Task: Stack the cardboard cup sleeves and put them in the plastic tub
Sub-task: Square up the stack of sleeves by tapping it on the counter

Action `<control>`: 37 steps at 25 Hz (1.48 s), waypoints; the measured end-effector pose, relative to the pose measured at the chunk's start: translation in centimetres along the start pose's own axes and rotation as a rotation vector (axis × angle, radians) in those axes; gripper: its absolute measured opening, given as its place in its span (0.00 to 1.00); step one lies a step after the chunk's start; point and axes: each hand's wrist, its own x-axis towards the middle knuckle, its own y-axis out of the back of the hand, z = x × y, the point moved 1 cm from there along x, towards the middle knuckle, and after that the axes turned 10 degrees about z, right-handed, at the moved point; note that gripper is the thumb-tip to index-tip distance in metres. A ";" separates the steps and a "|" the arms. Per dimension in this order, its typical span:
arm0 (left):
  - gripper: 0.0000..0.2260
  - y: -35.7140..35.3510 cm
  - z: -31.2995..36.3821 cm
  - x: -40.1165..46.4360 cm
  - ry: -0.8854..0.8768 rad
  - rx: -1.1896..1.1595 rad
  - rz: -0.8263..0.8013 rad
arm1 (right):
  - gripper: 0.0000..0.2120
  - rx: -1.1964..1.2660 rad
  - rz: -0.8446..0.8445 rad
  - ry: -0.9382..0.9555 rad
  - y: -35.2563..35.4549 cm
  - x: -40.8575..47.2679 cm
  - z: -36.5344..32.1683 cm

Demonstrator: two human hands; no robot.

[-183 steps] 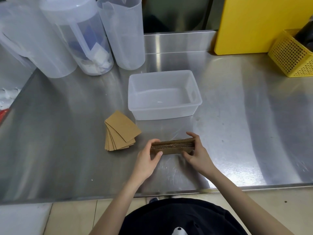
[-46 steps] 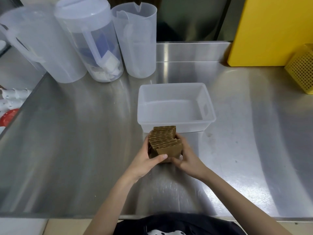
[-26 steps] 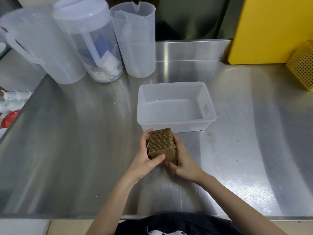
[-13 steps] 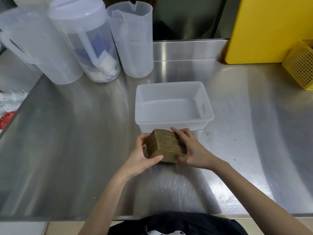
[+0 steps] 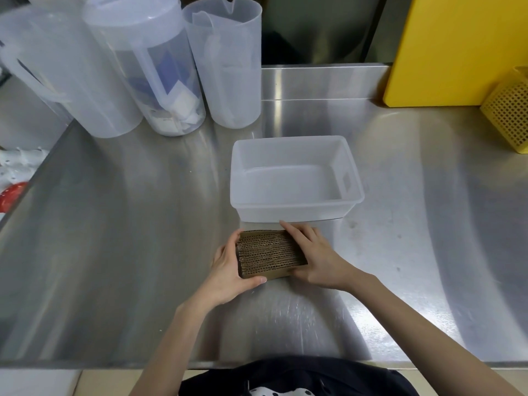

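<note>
A thick stack of brown cardboard cup sleeves (image 5: 268, 252) stands on edge on the steel counter, corrugated edges facing up. My left hand (image 5: 230, 271) clamps its left end, thumb along the near face. My right hand (image 5: 315, 258) presses its right end, fingers laid over the far corner. The translucent plastic tub (image 5: 294, 208) sits just beyond the stack, upright, with nothing visible inside.
Three tall translucent pitchers (image 5: 148, 67) stand at the back left. A yellow board (image 5: 463, 47) leans against the back wall, and a yellow perforated basket (image 5: 508, 110) is at the far right. The counter's front edge (image 5: 85, 362) runs close to my body.
The fanned sleeves have been squared into one tight block, turned so its long side runs left to right. My right hand shifted from the near side to the right end.
</note>
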 end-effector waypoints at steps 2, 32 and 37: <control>0.45 0.0 0.0 0.1 -0.001 0.025 -0.004 | 0.44 0.040 -0.011 -0.002 0.4 -0.2 0.2; 0.48 -0.2 -0.8 0.9 -0.020 0.072 -0.025 | 0.35 0.289 0.089 -0.163 -0.6 -1.3 2.4; 0.40 0.7 -2.0 1.2 -0.013 0.016 -0.053 | 0.36 0.275 0.074 -0.164 -0.5 -1.1 2.6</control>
